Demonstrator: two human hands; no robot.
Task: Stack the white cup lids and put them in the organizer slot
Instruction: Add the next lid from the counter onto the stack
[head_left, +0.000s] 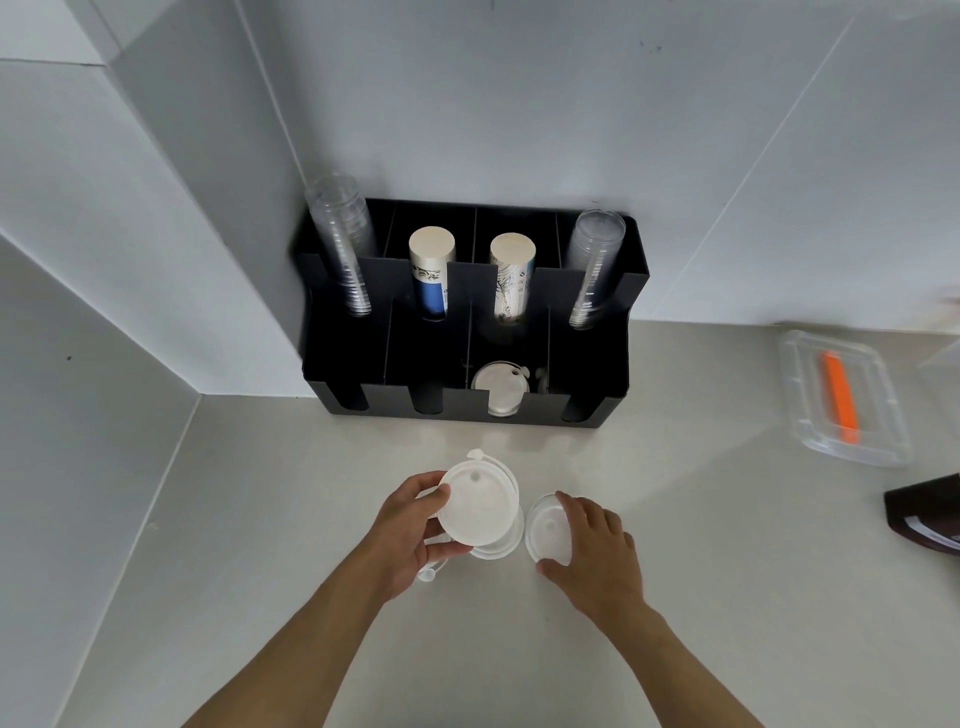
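My left hand (410, 535) grips a stack of white cup lids (478, 506) just above the counter, thumb on the top lid's left edge. To its right, my right hand (592, 551) closes on a single white lid (545, 527) lying on the counter, fingers over its far and near edges. A black organizer (582, 400) stands against the wall ahead. Its third front slot holds several white lids (501, 387). The other front slots look dark and bare.
The organizer's back row holds two stacks of clear cups (345, 249) (592, 265) and two stacks of paper cups (431, 270) (511, 273). A clear plastic container (841, 400) with an orange item lies at right. A dark brown pouch (930, 514) sits at the right edge.
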